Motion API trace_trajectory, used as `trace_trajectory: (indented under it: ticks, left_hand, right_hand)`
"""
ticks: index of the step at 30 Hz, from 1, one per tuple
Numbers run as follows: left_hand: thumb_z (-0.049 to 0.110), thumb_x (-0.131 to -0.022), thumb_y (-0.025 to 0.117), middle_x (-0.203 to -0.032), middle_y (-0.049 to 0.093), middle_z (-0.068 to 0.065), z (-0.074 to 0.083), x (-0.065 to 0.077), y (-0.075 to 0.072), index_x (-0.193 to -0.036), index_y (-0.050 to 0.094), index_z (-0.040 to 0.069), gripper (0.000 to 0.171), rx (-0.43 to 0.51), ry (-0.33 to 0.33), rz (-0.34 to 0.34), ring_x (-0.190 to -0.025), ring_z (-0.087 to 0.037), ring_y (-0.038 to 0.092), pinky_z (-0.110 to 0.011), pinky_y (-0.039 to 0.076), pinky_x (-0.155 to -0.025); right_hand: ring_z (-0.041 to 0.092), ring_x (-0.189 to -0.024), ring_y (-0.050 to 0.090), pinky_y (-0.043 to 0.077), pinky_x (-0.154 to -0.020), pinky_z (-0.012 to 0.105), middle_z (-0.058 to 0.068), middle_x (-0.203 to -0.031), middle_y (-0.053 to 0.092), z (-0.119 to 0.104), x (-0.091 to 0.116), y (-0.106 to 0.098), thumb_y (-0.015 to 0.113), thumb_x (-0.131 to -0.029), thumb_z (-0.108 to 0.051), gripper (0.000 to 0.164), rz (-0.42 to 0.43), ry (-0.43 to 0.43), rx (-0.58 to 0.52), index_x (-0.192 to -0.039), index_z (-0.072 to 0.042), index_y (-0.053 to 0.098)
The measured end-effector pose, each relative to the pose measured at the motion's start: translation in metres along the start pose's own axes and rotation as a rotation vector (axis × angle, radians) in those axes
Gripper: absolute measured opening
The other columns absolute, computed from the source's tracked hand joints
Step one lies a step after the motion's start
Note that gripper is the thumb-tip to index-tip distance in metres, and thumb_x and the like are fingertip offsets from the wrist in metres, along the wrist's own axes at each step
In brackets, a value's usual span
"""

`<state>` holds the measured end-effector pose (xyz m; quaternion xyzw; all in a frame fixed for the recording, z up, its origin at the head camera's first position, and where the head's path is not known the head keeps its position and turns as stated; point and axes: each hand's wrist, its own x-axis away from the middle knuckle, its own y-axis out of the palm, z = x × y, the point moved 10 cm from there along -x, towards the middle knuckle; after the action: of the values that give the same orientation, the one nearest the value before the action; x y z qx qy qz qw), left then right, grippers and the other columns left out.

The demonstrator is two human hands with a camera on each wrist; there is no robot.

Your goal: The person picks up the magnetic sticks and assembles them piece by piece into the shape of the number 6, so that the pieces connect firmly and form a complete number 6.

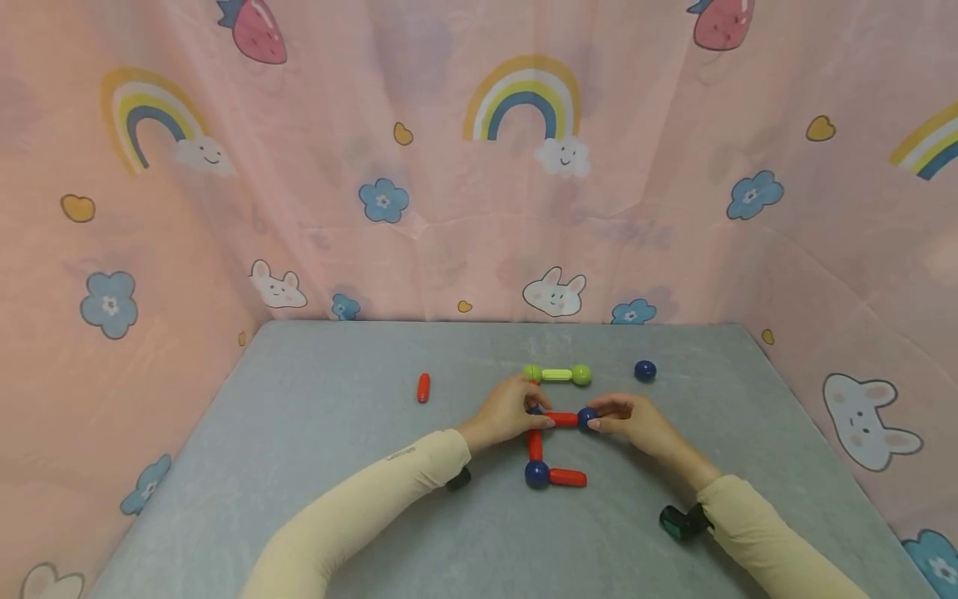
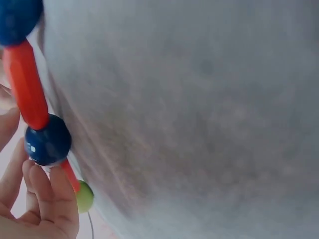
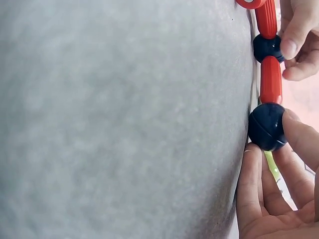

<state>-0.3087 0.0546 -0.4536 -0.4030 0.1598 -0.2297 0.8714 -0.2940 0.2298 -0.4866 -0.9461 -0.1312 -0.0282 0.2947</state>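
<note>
A toy frame of red rods and blue balls lies on the grey table. My left hand (image 1: pixel 512 412) pinches the blue ball (image 2: pixel 48 139) at the middle joint, its thumb by the red crossbar rod (image 1: pixel 563 419). At that rod's right end, my right hand (image 1: pixel 632 423) holds another blue ball (image 3: pixel 268 126) between thumb and fingers. Below the left hand, a red rod (image 1: pixel 535 445) runs to a lower blue ball (image 1: pixel 536 474), from which another red rod (image 1: pixel 569 477) points right. Above, a light green rod (image 1: pixel 556 375) with green balls joins the top; the left hand partly hides the upper upright.
One loose red rod (image 1: pixel 423 388) lies left of the frame. A loose blue ball (image 1: pixel 645 371) sits at the back right of the table (image 1: pixel 314 374). Behind the table's far edge hangs a pink patterned curtain (image 1: pixel 449 249).
</note>
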Motion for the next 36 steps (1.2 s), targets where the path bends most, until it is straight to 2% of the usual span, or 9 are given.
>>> trace_trajectory:
  ticks: [3, 7, 10, 17, 22, 26, 31, 36]
  left_hand:
    - [0.028, -0.083, 0.081, -0.090, 0.063, 0.000, 0.006, 0.009, -0.005, -0.100, 0.077, 0.015, 0.022, 0.050, -0.001, 0.029, -0.077, -0.006, 0.050, -0.015, 0.042, -0.066]
    - [0.022, -0.083, 0.081, -0.081, 0.061, 0.001, 0.013, 0.027, -0.009, -0.098, 0.075, 0.010, 0.020, 0.179, -0.003, 0.072, -0.068, -0.003, 0.051, -0.016, 0.046, -0.060]
    - [0.019, -0.083, 0.081, -0.078, 0.062, 0.002, 0.016, 0.043, -0.008, -0.099, 0.073, 0.006, 0.023, 0.267, -0.018, 0.077, -0.063, -0.002, 0.052, -0.017, 0.048, -0.057]
    - [0.020, -0.080, 0.083, -0.085, 0.065, -0.005, 0.010, 0.072, -0.004, -0.102, 0.070, 0.006, 0.029, 0.338, -0.094, 0.071, -0.064, -0.002, 0.053, -0.018, 0.048, -0.057]
    - [0.019, -0.080, 0.083, -0.076, 0.066, -0.002, 0.001, 0.086, 0.003, -0.106, 0.066, 0.002, 0.036, 0.414, -0.166, 0.050, -0.057, -0.004, 0.055, -0.020, 0.047, -0.050]
    - [0.025, -0.086, 0.078, -0.066, 0.068, -0.002, -0.004, 0.098, 0.016, -0.111, 0.063, 0.004, 0.036, 0.493, -0.268, -0.034, -0.047, -0.007, 0.058, -0.023, 0.044, -0.042]
    - [0.027, -0.091, 0.072, -0.069, 0.073, -0.005, -0.007, 0.107, 0.029, -0.114, 0.060, 0.006, 0.033, 0.593, -0.354, -0.087, -0.043, -0.008, 0.060, -0.025, 0.046, -0.038]
    - [0.023, -0.094, 0.069, -0.072, 0.074, -0.012, -0.010, 0.113, 0.041, -0.112, 0.057, 0.006, 0.028, 0.722, -0.411, -0.107, -0.044, -0.008, 0.062, -0.026, 0.052, -0.041]
  right_hand:
    - [0.022, -0.105, 0.067, 0.056, -0.086, 0.034, 0.019, -0.122, 0.068, -0.001, 0.001, 0.000, 0.072, -0.091, -0.027, 0.044, -0.002, -0.002, 0.005, -0.126, -0.002, 0.064]
    - [0.022, -0.105, 0.067, 0.056, -0.087, 0.033, 0.019, -0.123, 0.068, -0.002, 0.002, -0.001, 0.072, -0.091, -0.029, 0.044, -0.009, 0.000, 0.005, -0.126, -0.003, 0.064]
    - [0.019, -0.104, 0.067, 0.056, -0.085, 0.030, 0.018, -0.123, 0.069, 0.000, 0.001, -0.003, 0.072, -0.091, -0.030, 0.044, -0.012, 0.012, 0.002, -0.126, -0.004, 0.064]
    - [0.012, -0.096, 0.067, 0.055, -0.079, 0.023, 0.018, -0.119, 0.070, -0.006, -0.005, -0.013, 0.071, -0.092, -0.028, 0.040, 0.011, -0.038, 0.030, -0.123, -0.003, 0.065]
    - [0.017, -0.097, 0.066, 0.055, -0.083, 0.028, 0.015, -0.117, 0.071, -0.029, -0.017, -0.023, 0.071, -0.092, -0.029, 0.039, 0.057, -0.091, 0.097, -0.122, -0.004, 0.067]
    - [0.023, -0.106, 0.064, 0.054, -0.093, 0.040, 0.011, -0.120, 0.070, -0.049, -0.034, -0.019, 0.069, -0.093, -0.032, 0.039, 0.040, -0.095, 0.145, -0.124, -0.009, 0.067]
    - [0.026, -0.111, 0.062, 0.051, -0.097, 0.047, 0.007, -0.121, 0.070, -0.085, -0.065, 0.000, 0.069, -0.093, -0.032, 0.037, -0.041, -0.162, 0.200, -0.125, -0.013, 0.067]
    - [0.025, -0.112, 0.064, 0.052, -0.099, 0.046, 0.008, -0.121, 0.071, -0.123, -0.093, 0.031, 0.068, -0.094, -0.025, 0.033, -0.196, -0.279, 0.194, -0.124, -0.011, 0.068]
